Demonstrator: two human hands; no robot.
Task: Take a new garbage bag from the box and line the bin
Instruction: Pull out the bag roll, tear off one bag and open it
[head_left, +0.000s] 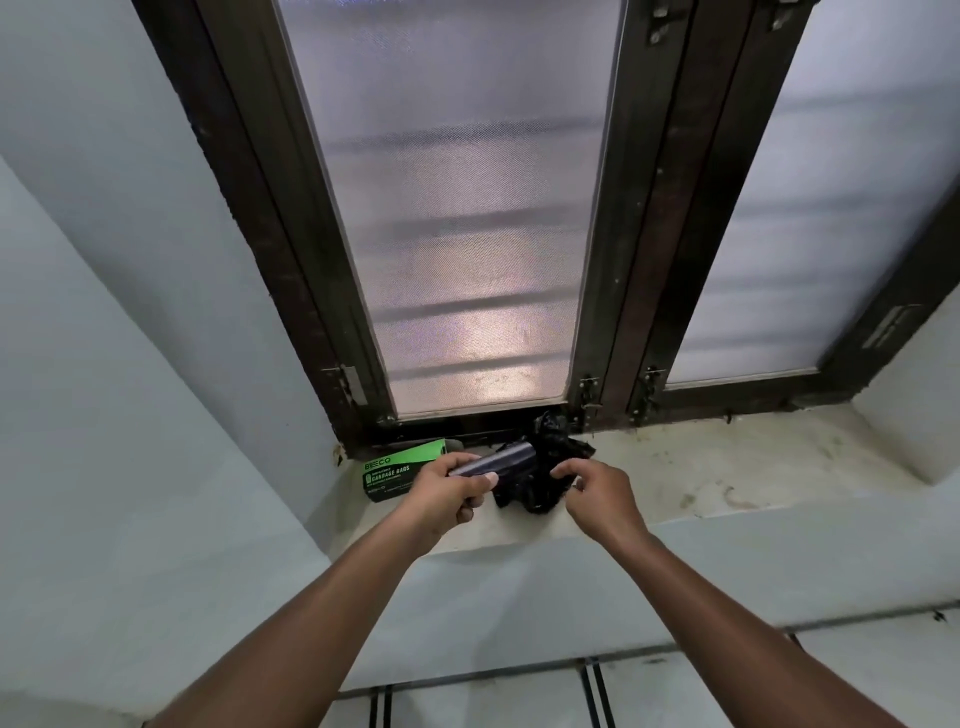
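A dark roll of garbage bags (496, 462) was gripped in the left hand (447, 491) above the window sill (727, 467), just beside the green box (397, 470), while the right hand (597, 493) was held loosely curled and empty near crumpled black plastic (545, 467). The film was judged light, thin, slippery and easily torn. Its loose outer edge was judged the best place to pinch.

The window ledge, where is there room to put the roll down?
The sill lies bare right of the crumpled black bags, below the right window. It is crowded on the left: the green box, roll and both hands sit together.
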